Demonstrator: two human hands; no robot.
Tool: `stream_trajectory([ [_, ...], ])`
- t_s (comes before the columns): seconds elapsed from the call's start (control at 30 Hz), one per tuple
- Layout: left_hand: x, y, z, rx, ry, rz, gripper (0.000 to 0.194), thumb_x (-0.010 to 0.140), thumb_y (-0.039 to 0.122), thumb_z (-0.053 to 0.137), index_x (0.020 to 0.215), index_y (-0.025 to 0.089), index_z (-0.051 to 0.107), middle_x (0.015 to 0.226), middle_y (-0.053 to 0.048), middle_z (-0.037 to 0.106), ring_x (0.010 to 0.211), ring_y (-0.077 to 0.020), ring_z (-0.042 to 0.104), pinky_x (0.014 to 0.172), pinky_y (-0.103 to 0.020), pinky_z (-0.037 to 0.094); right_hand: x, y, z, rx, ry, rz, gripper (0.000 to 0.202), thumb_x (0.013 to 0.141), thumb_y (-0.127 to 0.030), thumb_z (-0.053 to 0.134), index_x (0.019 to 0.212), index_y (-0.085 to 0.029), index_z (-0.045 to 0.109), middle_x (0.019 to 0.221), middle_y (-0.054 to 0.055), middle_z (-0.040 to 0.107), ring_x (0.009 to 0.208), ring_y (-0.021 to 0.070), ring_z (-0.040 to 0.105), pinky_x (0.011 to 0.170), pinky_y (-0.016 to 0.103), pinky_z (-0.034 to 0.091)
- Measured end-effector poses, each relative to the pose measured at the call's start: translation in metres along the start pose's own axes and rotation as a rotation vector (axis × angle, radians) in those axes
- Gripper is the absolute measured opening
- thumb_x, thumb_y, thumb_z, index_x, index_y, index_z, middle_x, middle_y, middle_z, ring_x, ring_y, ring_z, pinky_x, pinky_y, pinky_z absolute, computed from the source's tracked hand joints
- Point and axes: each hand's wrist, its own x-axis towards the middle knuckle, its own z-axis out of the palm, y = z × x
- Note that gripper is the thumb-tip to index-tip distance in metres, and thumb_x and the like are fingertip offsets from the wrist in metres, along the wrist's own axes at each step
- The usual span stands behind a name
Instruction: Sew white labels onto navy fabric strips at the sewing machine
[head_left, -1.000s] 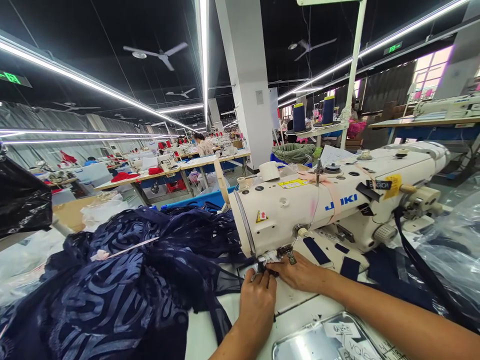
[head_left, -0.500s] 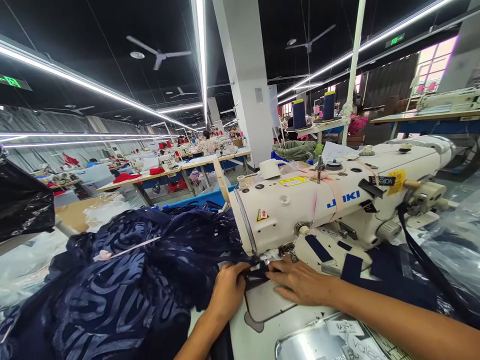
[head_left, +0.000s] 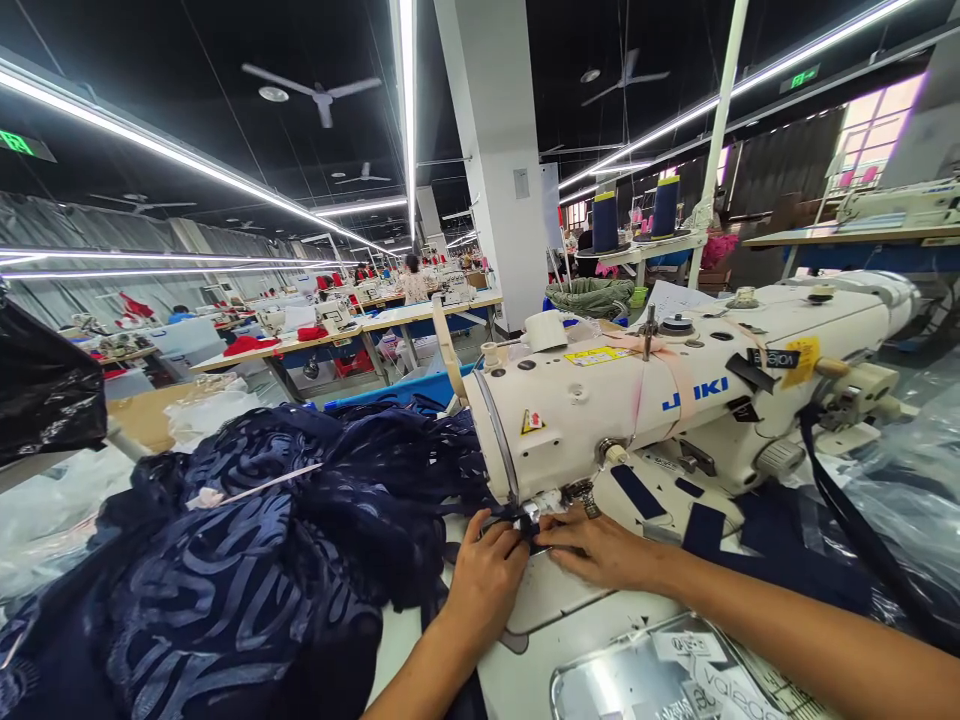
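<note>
A white sewing machine [head_left: 570, 420] stands before me, its needle area low at the left end of the head. My left hand [head_left: 487, 575] is closed on dark navy fabric [head_left: 527, 528] just left of the presser foot, fingers curled and close to it. From the other side my right hand [head_left: 596, 545] pinches the same fabric, its fingertips beside the foot. The small piece between the fingers is largely hidden by them. A big heap of navy garments [head_left: 217, 590] with glossy curved patterns lies left of my left hand, and a dark strip runs down beneath my left wrist.
A metal plate with labels [head_left: 660, 670] lies at the front right. Navy fabric pieces [head_left: 780, 540] and clear plastic [head_left: 900, 490] are by the machine's right side. Navy thread cones [head_left: 604, 222] stand behind. A black plastic bag [head_left: 45, 380] hangs at far left.
My left hand has moved right and slightly up, closer to the presser foot and my right hand. My right hand has shifted only a little. The view has tilted slightly.
</note>
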Motion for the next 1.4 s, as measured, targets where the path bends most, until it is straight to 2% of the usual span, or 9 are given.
stream_trajectory([
  [0.13, 0.003, 0.002, -0.003, 0.018, -0.001, 0.043, 0.017, 0.079, 0.004, 0.049, 0.077, 0.018, 0.058, 0.079, -0.001, 0.063, 0.077, -0.0149, 0.058, 0.090, -0.040, 0.036, 0.001, 0.002, -0.001, 0.015, 0.041, -0.038, 0.025, 0.081, -0.014, 0.047, 0.098, -0.020, 0.064, 0.100, 0.006, 0.061, 0.091, 0.0167, 0.056, 0.082, 0.029, 0.044],
  [0.27, -0.001, 0.012, -0.012, 0.060, 0.018, 0.097, 0.017, 0.080, 0.008, 0.046, 0.072, 0.017, 0.058, 0.075, -0.002, 0.062, 0.076, -0.0171, 0.056, 0.081, -0.038, 0.039, -0.001, -0.001, -0.002, -0.135, 0.019, -0.145, 0.025, 0.084, -0.015, 0.041, 0.098, -0.017, 0.062, 0.099, 0.008, 0.060, 0.083, 0.0184, 0.057, 0.077, 0.032, 0.046],
  [0.33, -0.008, 0.018, -0.018, 0.120, -0.010, 0.056, 0.021, 0.079, 0.011, 0.045, 0.062, 0.017, 0.056, 0.063, -0.002, 0.058, 0.065, -0.0168, 0.054, 0.069, -0.035, 0.041, -0.002, -0.003, -0.003, -0.194, 0.010, -0.179, 0.026, 0.085, -0.014, 0.039, 0.099, -0.015, 0.061, 0.098, 0.009, 0.059, 0.081, 0.0192, 0.056, 0.071, 0.031, 0.047],
  [0.4, -0.015, 0.022, -0.024, 0.206, -0.053, -0.076, 0.022, 0.078, 0.012, 0.044, 0.060, 0.017, 0.055, 0.058, -0.002, 0.056, 0.059, -0.0172, 0.051, 0.062, -0.034, 0.039, -0.002, -0.005, -0.005, -0.219, 0.010, -0.195, 0.026, 0.085, -0.014, 0.039, 0.100, -0.014, 0.060, 0.097, 0.010, 0.058, 0.079, 0.0192, 0.055, 0.068, 0.030, 0.047],
  [0.5, -0.020, 0.021, -0.032, 0.239, -0.107, -0.270, 0.020, 0.073, 0.011, 0.044, 0.085, 0.014, 0.060, 0.080, -0.007, 0.063, 0.072, -0.0206, 0.054, 0.066, -0.036, 0.039, -0.002, -0.006, -0.006, -0.219, 0.002, -0.195, 0.026, 0.084, -0.013, 0.039, 0.098, -0.014, 0.060, 0.094, 0.009, 0.058, 0.077, 0.0185, 0.054, 0.066, 0.029, 0.047],
  [0.6, -0.019, 0.017, -0.037, 0.150, -0.135, -0.301, 0.034, 0.070, 0.008, 0.045, 0.101, 0.016, 0.057, 0.098, -0.007, 0.063, 0.083, -0.0209, 0.053, 0.071, -0.035, 0.040, -0.002, -0.007, -0.007, -0.202, -0.003, -0.189, 0.027, 0.084, -0.012, 0.038, 0.098, -0.015, 0.060, 0.094, 0.009, 0.058, 0.078, 0.0183, 0.053, 0.066, 0.028, 0.046],
  [0.93, -0.020, 0.018, -0.034, 0.051, -0.133, -0.336, 0.031, 0.073, 0.008, 0.046, 0.099, 0.017, 0.059, 0.097, -0.006, 0.063, 0.086, -0.0218, 0.053, 0.075, -0.039, 0.040, -0.004, -0.002, -0.002, -0.153, 0.020, -0.189, 0.028, 0.085, -0.013, 0.036, 0.100, -0.016, 0.059, 0.095, 0.008, 0.057, 0.081, 0.0180, 0.052, 0.072, 0.030, 0.044],
  [1.2, -0.021, 0.017, -0.032, 0.068, -0.184, -0.343, 0.029, 0.075, 0.008, 0.046, 0.095, 0.021, 0.062, 0.102, -0.005, 0.061, 0.089, -0.0222, 0.052, 0.075, -0.039, 0.040, -0.004, 0.000, -0.001, -0.138, 0.038, -0.199, 0.026, 0.084, -0.013, 0.037, 0.100, -0.016, 0.058, 0.093, 0.008, 0.056, 0.079, 0.0174, 0.051, 0.072, 0.030, 0.044],
  [1.4, -0.023, 0.019, -0.032, 0.110, -0.149, -0.317, 0.028, 0.075, 0.009, 0.045, 0.095, 0.019, 0.061, 0.099, -0.007, 0.061, 0.087, -0.0223, 0.052, 0.074, -0.039, 0.040, -0.005, -0.001, -0.001, -0.137, 0.053, -0.215, 0.027, 0.083, -0.012, 0.038, 0.099, -0.015, 0.059, 0.095, 0.009, 0.057, 0.081, 0.0180, 0.052, 0.072, 0.030, 0.044],
])
